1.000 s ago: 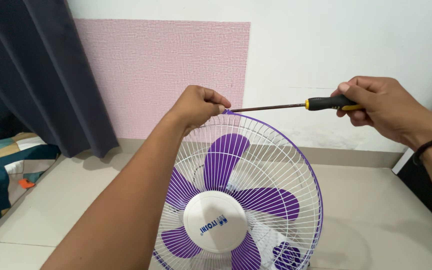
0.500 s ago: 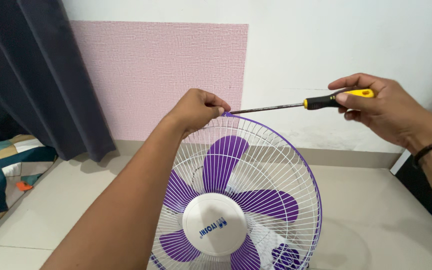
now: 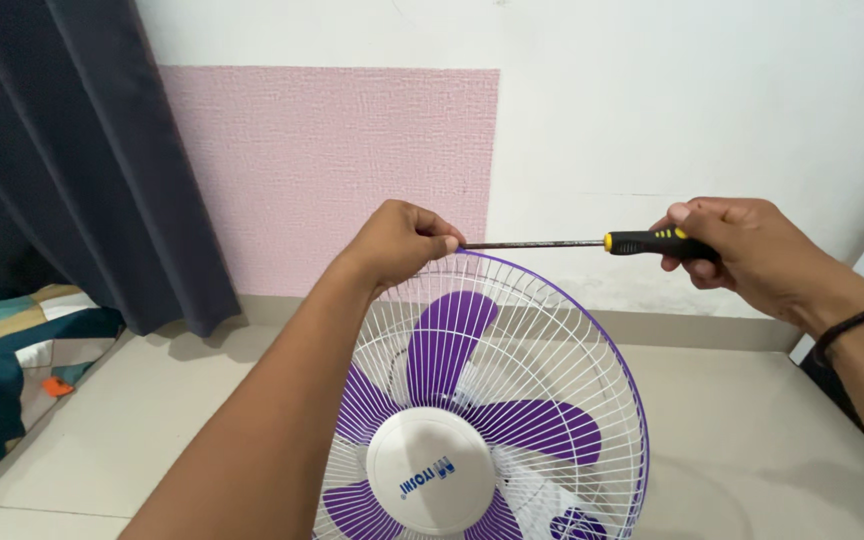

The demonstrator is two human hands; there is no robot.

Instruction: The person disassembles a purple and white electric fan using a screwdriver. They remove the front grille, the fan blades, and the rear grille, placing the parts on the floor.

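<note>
So here the left hand (image 3: pixel 402 240) is pinched shut on the very top of the fan (image 3: pixel 482 420) guard, right where the purple rim (image 3: pixel 592 330) peaks, and the right hand (image 3: pixel 742 250) has its fingers wrapped round the black and yellow handle of a screwdriver (image 3: pixel 592 242). The shaft runs level across to the left hand, tip meeting the rim at that pinch point; whatever it's poking at is hidden behind the fingers. The fan stands on the tiled floor (image 3: pixel 752 430) in front of the wall (image 3: pixel 652 120), tipped a little back, purple blades (image 3: pixel 452 330) and white hub (image 3: pixel 430 468) facing up at the camera.

Handling-wise I'd say the guard is thin wire, light and springy, so it'll flex if you squeeze it, and the whole head probably wobbles when pushed. Best grip looks like the rim itself, since it's the stiffest bit, not the fine spokes. The screwdriver is rigid with a grippy-looking handle, but that long thin shaft could skate off the rim easily

Dark curtain (image 3: pixel 72 150) and a patchwork blanket (image 3: pixel 2 360) sit off to the left
</note>
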